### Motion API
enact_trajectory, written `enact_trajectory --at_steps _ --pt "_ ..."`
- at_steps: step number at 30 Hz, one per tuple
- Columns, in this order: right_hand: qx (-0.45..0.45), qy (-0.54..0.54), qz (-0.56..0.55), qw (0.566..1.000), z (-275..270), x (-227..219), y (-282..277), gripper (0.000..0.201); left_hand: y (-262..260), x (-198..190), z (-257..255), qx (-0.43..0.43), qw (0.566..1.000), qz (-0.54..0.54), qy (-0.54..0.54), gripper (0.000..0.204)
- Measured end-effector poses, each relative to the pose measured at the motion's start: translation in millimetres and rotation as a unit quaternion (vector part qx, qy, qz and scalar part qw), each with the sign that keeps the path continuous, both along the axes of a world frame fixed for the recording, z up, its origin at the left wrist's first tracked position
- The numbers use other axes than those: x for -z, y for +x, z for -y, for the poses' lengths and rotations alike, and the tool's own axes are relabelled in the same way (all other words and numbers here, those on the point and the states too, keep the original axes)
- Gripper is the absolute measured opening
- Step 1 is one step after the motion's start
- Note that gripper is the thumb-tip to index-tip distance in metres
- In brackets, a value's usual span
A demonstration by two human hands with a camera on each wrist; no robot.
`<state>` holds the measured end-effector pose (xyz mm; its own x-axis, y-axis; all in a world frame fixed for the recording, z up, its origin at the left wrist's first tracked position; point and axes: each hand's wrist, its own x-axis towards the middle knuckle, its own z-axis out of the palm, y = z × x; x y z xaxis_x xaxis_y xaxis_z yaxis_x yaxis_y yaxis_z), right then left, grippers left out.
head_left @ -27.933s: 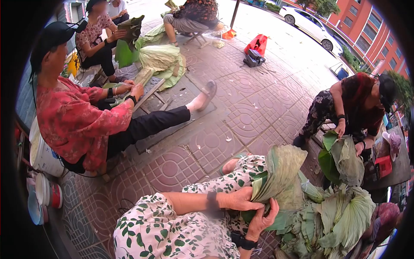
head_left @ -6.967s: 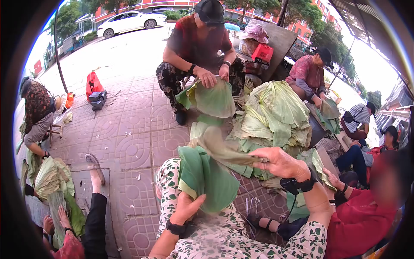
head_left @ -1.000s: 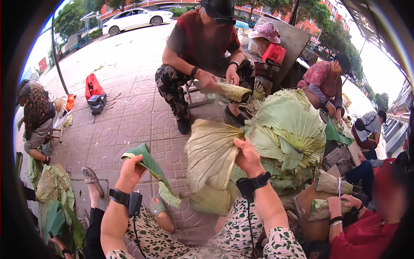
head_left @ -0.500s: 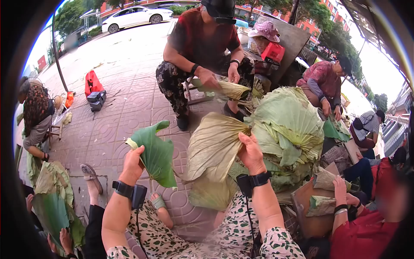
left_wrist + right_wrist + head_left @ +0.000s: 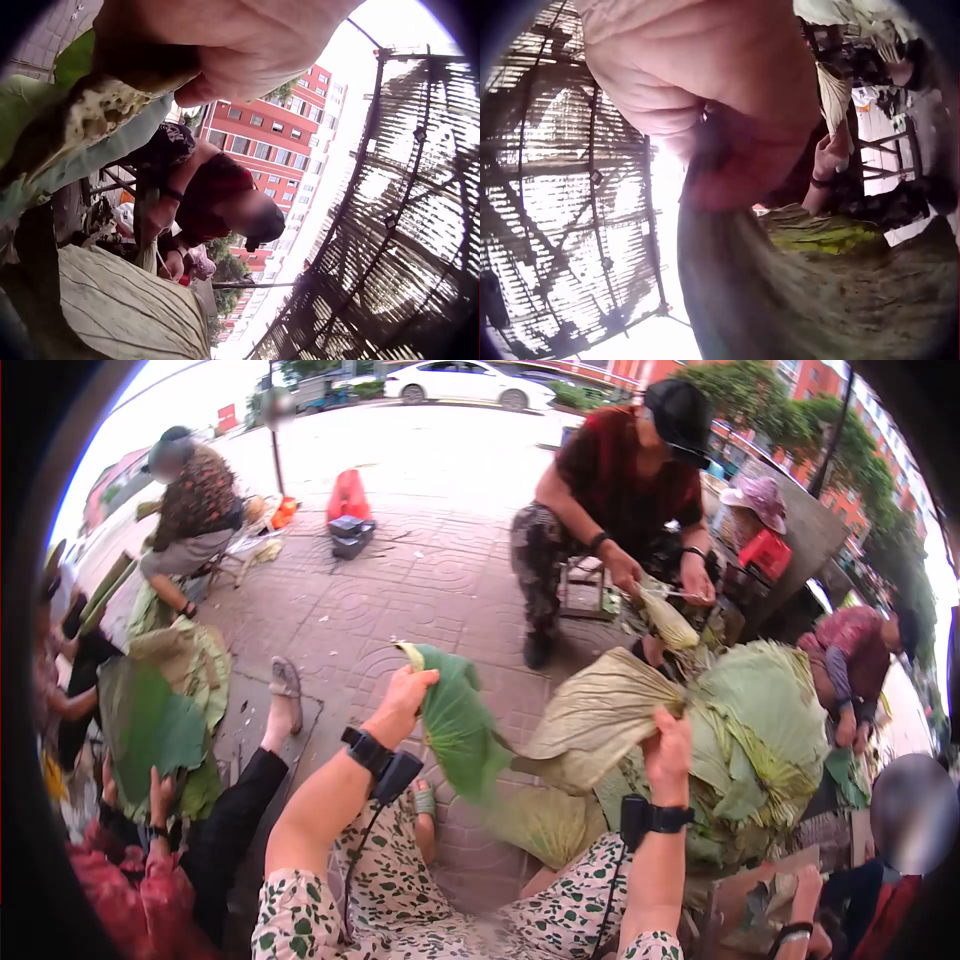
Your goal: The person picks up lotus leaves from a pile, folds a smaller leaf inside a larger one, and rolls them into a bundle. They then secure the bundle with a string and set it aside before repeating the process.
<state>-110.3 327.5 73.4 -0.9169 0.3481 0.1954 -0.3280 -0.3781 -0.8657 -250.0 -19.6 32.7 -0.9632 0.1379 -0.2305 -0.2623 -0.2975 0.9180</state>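
Head: green leaf (image 5: 460, 725), opened out since a second ago, is pinched by left hand (image 5: 402, 700); dry leaf (image 5: 600, 720) is gripped by right hand (image 5: 667, 755), beside leaf pile (image 5: 760, 725); work seemingly mid-step. Left wrist: green leaf's edge is held. Right wrist: dry leaf's end is held.

A white car (image 5: 470, 384) stood beyond the paving (image 5: 430, 585), where a red bag (image 5: 348, 495) rested just behind a dark case (image 5: 351, 537). Farther right was a pink hat (image 5: 757, 502). A red building (image 5: 262, 142) rose behind.
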Motion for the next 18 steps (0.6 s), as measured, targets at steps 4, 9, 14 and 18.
enact_trajectory --at_steps 4,9,14,18 --pt "-0.079 -0.153 -0.04 0.984 -4.9 -4.6 13.7 0.043 2.4 1.3 -3.2 -0.004 0.999 -0.012 -0.031 0.016" --pt "-0.102 -0.175 -0.015 0.979 -7.1 17.9 -15.1 0.043 6.2 -7.0 -3.0 -0.024 0.999 0.013 -0.037 0.016" --pt "-0.073 -0.028 -0.014 0.997 20.2 9.3 -24.9 0.042 1.6 -4.6 0.8 -0.057 0.997 -0.017 -0.052 0.019" --pt "-0.151 -0.136 -0.064 0.977 21.7 -8.0 -4.8 0.043 -3.3 -0.5 -0.3 -0.11 0.991 -0.058 -0.04 0.02"
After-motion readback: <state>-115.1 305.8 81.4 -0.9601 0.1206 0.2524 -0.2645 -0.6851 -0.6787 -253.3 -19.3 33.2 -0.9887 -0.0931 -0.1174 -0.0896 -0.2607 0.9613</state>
